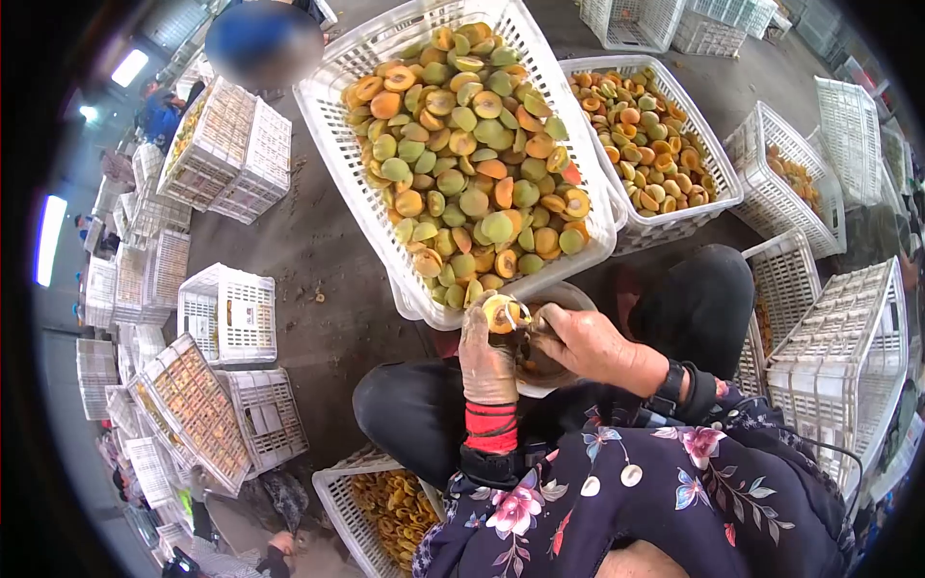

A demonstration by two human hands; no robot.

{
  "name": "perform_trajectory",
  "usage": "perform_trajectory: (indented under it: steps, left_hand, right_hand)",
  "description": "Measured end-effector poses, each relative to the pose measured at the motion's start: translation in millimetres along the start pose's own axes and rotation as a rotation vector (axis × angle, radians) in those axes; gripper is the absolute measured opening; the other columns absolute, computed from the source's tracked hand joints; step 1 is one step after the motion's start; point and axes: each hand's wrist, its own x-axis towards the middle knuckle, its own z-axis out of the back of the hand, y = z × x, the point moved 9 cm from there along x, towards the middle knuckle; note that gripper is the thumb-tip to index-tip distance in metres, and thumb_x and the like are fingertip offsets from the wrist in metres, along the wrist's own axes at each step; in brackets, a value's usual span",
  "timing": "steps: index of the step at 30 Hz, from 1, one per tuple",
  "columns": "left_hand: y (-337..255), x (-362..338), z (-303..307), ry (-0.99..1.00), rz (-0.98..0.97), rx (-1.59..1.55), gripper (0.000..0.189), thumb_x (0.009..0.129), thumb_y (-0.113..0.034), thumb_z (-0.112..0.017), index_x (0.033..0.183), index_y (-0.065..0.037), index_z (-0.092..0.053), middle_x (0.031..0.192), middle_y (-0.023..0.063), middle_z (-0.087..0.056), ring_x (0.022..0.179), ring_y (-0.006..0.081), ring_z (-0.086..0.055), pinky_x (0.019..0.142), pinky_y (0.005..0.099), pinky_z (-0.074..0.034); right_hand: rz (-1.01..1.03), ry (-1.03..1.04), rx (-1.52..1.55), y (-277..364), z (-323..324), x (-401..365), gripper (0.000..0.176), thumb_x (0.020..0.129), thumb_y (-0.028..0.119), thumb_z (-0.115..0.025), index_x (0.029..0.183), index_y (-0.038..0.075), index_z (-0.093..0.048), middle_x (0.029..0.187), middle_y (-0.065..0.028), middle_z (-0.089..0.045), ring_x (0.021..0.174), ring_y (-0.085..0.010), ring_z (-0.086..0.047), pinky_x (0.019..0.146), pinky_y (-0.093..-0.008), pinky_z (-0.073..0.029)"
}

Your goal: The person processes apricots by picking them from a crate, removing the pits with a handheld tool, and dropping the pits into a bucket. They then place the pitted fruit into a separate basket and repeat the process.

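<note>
My left hand [487, 358], in a thin pale glove with a red band at the wrist, is closed around an apricot half [501, 314], its orange cut face up. Bare and closed, my right hand [588, 344] grips a small metal tool [524, 318] whose bright curved end touches the fruit. Most of that tool is hidden by the fingers. Beneath both hands is a round bowl [575, 295] with dark contents I cannot make out. Just beyond, a large white crate [339, 123] is heaped with green and orange apricot halves [472, 159].
A second crate [729, 196] of apricot halves stands behind right. By my left knee is a crate [334, 496] of brownish-orange pieces. White crates [227, 313] stand at left, others [833, 337] at right. A blurred person [265, 43] is at the top left.
</note>
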Motion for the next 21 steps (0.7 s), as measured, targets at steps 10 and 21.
perform_trajectory:
  steps: [10, 21]
  left_hand:
    - [-13.2, -17.3, -12.9, -0.055, 0.335, -0.792, 0.024, 0.103, -0.022, -0.050, 0.113, -0.001, -0.054, 0.104, 0.0121, -0.065, 0.091, 0.0196, -0.065, 0.078, 0.0334, -0.056]
    - [-15.0, -22.5, -18.4, -0.122, 0.415, -0.763, 0.055, 0.101, -0.051, -0.042, 0.095, 0.000, -0.061, 0.082, 0.0114, -0.065, 0.070, 0.0183, -0.062, 0.064, 0.0301, -0.052]
  right_hand:
    - [-0.170, 0.144, -0.013, 3.9, 1.6, -23.2, 0.030, 0.091, 0.025, -0.063, 0.093, 0.000, -0.046, 0.066, -0.0216, -0.060, 0.067, -0.0435, -0.063, 0.060, -0.0501, -0.049]
    - [-0.205, 0.172, 0.141, 4.0, -15.4, -36.4, 0.026, 0.090, 0.020, -0.062, 0.094, -0.001, -0.046, 0.067, -0.0231, -0.060, 0.068, -0.0454, -0.062, 0.060, -0.0500, -0.050]
